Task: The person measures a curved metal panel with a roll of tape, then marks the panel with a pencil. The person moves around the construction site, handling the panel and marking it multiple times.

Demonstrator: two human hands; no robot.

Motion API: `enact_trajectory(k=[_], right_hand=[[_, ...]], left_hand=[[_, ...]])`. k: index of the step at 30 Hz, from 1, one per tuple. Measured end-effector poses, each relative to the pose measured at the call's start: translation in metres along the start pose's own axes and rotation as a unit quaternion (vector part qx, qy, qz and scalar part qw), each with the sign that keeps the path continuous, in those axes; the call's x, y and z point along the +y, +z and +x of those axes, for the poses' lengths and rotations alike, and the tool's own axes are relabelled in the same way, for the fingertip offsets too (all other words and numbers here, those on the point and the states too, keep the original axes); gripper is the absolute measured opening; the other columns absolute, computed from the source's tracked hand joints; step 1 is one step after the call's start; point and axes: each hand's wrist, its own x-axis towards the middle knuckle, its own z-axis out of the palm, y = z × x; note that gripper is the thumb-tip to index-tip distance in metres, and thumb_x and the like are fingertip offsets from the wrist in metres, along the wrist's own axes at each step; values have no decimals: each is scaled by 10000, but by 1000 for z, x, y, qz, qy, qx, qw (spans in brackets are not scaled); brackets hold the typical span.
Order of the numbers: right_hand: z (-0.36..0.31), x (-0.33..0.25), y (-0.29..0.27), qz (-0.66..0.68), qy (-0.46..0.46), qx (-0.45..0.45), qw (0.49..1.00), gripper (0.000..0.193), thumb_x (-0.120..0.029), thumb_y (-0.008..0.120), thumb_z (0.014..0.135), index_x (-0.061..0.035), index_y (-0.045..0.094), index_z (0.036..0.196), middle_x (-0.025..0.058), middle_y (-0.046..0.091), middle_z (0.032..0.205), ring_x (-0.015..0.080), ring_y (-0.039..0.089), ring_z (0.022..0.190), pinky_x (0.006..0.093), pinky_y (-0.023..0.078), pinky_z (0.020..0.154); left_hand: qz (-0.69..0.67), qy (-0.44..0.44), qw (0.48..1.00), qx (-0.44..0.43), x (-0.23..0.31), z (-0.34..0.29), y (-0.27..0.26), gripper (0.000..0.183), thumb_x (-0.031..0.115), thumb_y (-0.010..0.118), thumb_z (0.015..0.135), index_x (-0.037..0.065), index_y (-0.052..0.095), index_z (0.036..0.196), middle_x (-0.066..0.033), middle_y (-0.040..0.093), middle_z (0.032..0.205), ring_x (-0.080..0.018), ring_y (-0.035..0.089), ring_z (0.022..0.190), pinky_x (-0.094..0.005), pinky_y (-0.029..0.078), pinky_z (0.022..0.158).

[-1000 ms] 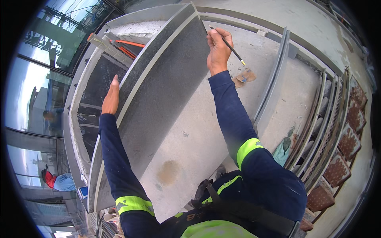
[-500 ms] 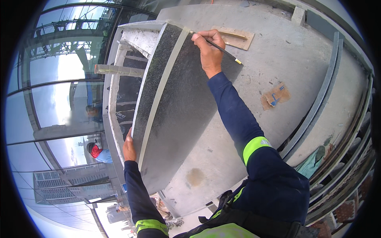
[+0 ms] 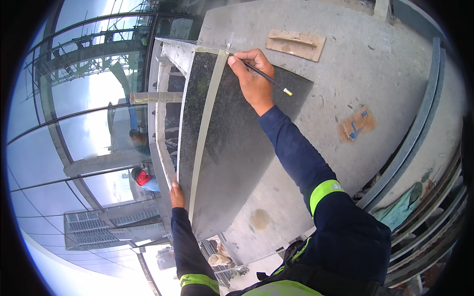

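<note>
A dark speckled stone slab (image 3: pixel 237 143) stands tilted in front of me, with a strip of pale tape (image 3: pixel 205 133) running lengthwise near its left edge. My right hand (image 3: pixel 255 79) is closed on a black pencil (image 3: pixel 266 76) with a yellow and white end. The pencil's tip meets the upper end of the tape, at the slab's far edge. Lower down, my left hand (image 3: pixel 177 196) grips the slab's left edge; some of its fingers are hidden behind that edge.
Left of the slab is a pale frame with a wrapped bar (image 3: pixel 155 97), beside a glass wall (image 3: pixel 89 128) holding reflections. A wooden float (image 3: pixel 296 44) and torn brown paper (image 3: pixel 356 123) lie on the concrete floor (image 3: pixel 340 84). A metal rail (image 3: pixel 412 128) curves along the right.
The whole view has shifted, so the slab sits a little lower and further right. My right hand keeps the pencil at the tape's upper end, and my left hand stays on the edge.
</note>
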Motion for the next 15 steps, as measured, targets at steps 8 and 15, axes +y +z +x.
enact_trajectory(k=[8,15], right_hand=[[2,3,0,-15,-21,0,1000,131,-104,770,977,-31,663,995,15,723,843,35,633,756,213,496,667],[1,-3,1,-5,6,-1,1000,123,-113,760,979,-32,669,1000,16,724,854,48,638,766,231,503,680]], left_hand=[[11,11,1000,8,-1,2,0,920,729,254,1070,-18,525,1534,-198,623,1460,-296,530,1418,-373,352,1195],[12,-15,1000,-4,9,0,0,925,724,250,1075,-36,519,1526,-200,614,1465,-300,531,1411,-378,353,1194]])
